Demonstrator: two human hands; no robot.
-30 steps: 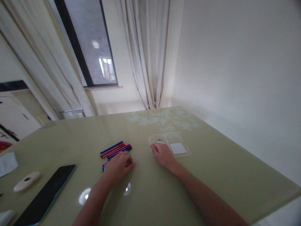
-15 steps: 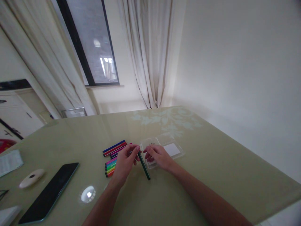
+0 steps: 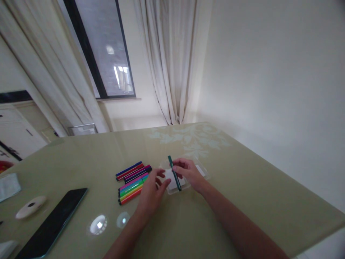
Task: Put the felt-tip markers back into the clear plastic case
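Note:
A dark green marker point(image 3: 175, 177) is pinched between the thumb and fingers of my right hand point(image 3: 188, 171). It tilts over a clear plastic case point(image 3: 169, 192) that lies open on the table, with white card inside. My left hand point(image 3: 153, 187) is just left of the case, thumb and fingers apart, holding nothing. Beside it lies a row of bright markers point(image 3: 130, 190) in pink, blue, green, yellow and orange, partly covered by the hand. Above that row sit several darker markers point(image 3: 132, 171) in blue, red and purple.
On the table's left lie a black phone or tablet point(image 3: 54, 223), a white oval object point(image 3: 31, 207) and a folded pale cloth point(image 3: 9, 186). Light reflections shine on the glossy tabletop point(image 3: 237, 180). A wall point(image 3: 269, 72) runs along the right edge, with curtains point(image 3: 169, 54) behind.
The green marker has passed from my left hand to my right and now sits over the case. My left hand has let go and opened.

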